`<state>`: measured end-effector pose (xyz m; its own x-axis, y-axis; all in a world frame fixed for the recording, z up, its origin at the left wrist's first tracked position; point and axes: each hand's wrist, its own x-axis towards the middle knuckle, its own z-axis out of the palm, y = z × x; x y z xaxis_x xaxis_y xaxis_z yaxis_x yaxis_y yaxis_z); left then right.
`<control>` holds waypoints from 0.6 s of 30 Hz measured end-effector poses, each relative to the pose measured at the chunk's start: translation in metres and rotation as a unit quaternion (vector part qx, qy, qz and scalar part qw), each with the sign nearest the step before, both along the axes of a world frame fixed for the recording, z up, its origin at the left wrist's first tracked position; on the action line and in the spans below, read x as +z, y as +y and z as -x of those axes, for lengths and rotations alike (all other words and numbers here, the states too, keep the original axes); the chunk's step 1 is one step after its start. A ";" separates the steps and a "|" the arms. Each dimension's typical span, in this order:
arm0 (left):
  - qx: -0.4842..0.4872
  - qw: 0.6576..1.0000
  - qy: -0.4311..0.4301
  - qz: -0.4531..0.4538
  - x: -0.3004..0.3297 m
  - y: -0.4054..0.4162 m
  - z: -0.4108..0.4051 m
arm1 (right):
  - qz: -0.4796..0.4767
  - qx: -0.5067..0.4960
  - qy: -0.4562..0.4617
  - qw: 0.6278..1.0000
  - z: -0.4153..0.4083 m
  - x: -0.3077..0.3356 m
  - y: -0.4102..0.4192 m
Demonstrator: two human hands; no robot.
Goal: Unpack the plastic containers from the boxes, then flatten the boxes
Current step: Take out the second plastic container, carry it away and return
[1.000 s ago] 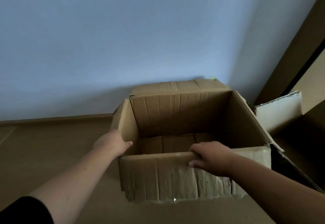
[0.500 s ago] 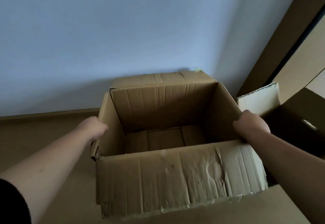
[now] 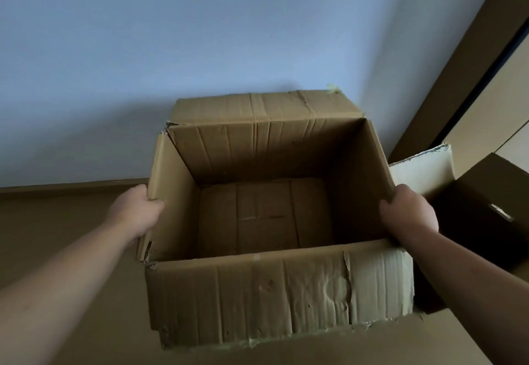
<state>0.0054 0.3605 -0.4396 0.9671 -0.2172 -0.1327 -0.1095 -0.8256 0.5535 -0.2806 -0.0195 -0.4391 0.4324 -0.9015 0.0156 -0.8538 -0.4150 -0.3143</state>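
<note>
Cardboard box (image 3: 266,293) stands open on the floor against the wall, interior empty, 0 containers visible. Left hand (image 3: 134,213) grips the left wall rim; right hand (image 3: 409,215) grips the right. Recommendation: invert the box, release bottom flaps, press opposite corners together

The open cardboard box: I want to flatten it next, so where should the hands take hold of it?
Hold the cardboard box by the top edges of its two side walls, coming from outside on each side, as the left hand and right hand do now. Those edges are bare, the flaps are folded away, and nothing shows inside, so the walls can likely be pushed askew.
</note>
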 end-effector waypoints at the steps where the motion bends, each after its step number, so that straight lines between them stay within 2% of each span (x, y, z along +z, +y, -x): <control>1: 0.002 1.000 -0.010 0.010 0.003 0.001 0.002 | 0.005 0.000 -0.020 1.000 0.002 0.001 0.001; 4: 0.018 0.999 -0.035 0.032 0.001 0.002 0.007 | 0.000 -0.001 -0.058 0.998 0.008 -0.001 0.006; 8: 0.024 0.998 -0.025 0.061 -0.015 0.004 0.016 | -0.062 -0.006 -0.064 0.996 0.018 -0.015 0.019; 13: 0.022 0.999 0.003 0.047 -0.033 0.008 0.026 | -0.089 -0.012 -0.048 0.995 0.029 -0.035 0.026; 16: 0.031 0.998 0.001 0.058 -0.034 0.002 0.026 | -0.103 -0.024 -0.047 0.993 0.030 -0.039 0.027; 18: 0.035 0.999 -0.005 0.034 -0.032 -0.001 0.024 | -0.124 -0.022 -0.042 0.991 0.030 -0.039 0.027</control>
<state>-0.0183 0.3594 -0.4712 0.9815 -0.1564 -0.1106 -0.0576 -0.7916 0.6083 -0.3103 0.0074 -0.4782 0.3997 -0.8997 -0.1755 -0.8359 -0.2792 -0.4726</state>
